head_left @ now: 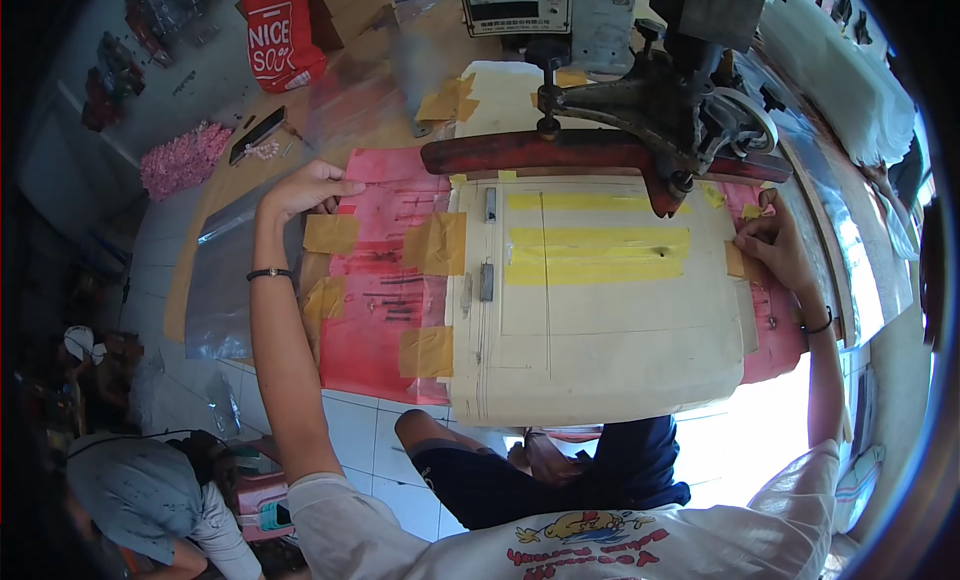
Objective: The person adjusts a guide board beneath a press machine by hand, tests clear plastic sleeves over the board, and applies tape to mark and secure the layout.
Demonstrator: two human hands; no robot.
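A cream board with pencil lines and yellow tape strips lies in front of me. Red plastic sheeting sticks out on both its sides, held by brown tape. At the sheeting's upper left edge, my left hand is closed, thumb and fingers pinching that edge. My right hand is closed at the board's right side, by a piece of brown tape; what its fingertips hold is hidden. Two small metal blocks sit on the board's left part. A long dark-red press bar hangs over the far edge.
The press's metal arm stands above the bar. Grey plastic film lies at left, near a pink beaded pile and a red bag. Stacked clear plastic is at right. Another person bends low at lower left.
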